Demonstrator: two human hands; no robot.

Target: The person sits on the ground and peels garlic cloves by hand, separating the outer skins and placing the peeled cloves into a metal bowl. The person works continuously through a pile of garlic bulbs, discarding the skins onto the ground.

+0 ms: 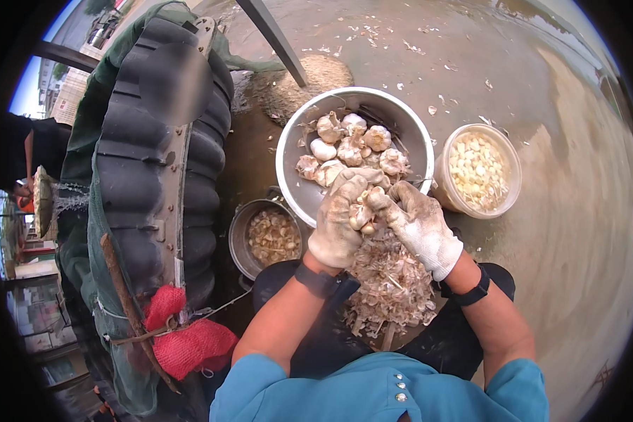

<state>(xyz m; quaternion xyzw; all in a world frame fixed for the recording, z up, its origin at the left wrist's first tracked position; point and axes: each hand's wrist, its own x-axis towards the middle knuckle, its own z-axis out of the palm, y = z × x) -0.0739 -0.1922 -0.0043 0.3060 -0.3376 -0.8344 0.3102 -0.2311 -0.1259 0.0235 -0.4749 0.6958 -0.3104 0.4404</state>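
Both hands wear soiled white knit work gloves. My left hand [338, 224] grips a partly broken garlic bulb [363, 216], its cloves showing below the fingers. Against the bulb's stem side press the thumb and fingers of my right hand [423, 229]. The hands are over the near rim of a wide metal basin [427, 153], which holds several garlic bulbs [351, 147] and some dark thin pieces. Beneath my wrists, between my knees, lies a heap of papery garlic skins [395, 285].
To the right stands a clear plastic tub [512, 182] of peeled cloves [477, 163]. A metal pot [237, 248] with cloves and skins sits left. Beyond it are a ribbed black barrier [153, 211], red mesh bags [190, 343] and a stick [124, 290]. Another person's hand [25, 190] holds a basket [43, 203].
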